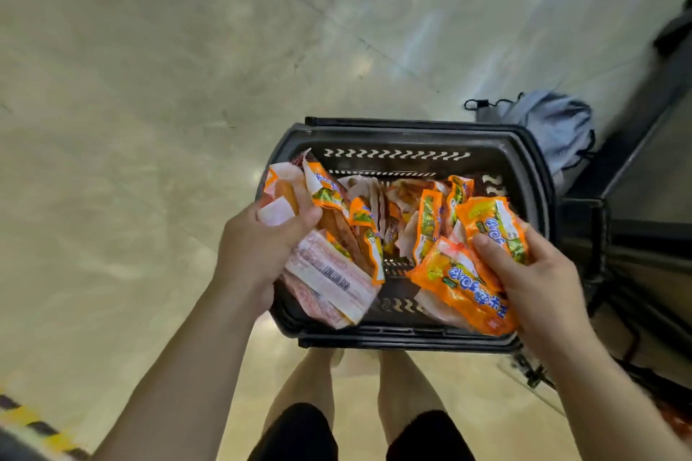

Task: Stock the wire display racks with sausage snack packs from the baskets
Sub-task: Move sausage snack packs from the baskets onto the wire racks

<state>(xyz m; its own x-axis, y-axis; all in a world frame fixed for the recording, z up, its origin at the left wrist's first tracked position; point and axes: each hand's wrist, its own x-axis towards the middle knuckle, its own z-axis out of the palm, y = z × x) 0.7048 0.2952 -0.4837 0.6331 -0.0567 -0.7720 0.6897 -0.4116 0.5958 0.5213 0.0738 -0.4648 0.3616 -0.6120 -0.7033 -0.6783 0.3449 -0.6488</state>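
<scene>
A black plastic basket (408, 137) stands on the floor below me, holding several orange sausage snack packs (430, 215). My left hand (258, 247) grips a bunch of packs (329, 273) over the basket's left side, some showing their white barcode backs. My right hand (539, 273) holds several orange packs (464, 281) over the basket's right side, thumb pressed on top. No wire display rack is in view.
A grey-blue drawstring bag (554, 127) lies on the floor behind the basket's right corner. Dark metal framing (636, 176) runs along the right. My bare legs (310, 378) stand just before the basket. Yellow-black tape (33, 423) marks the floor at bottom left.
</scene>
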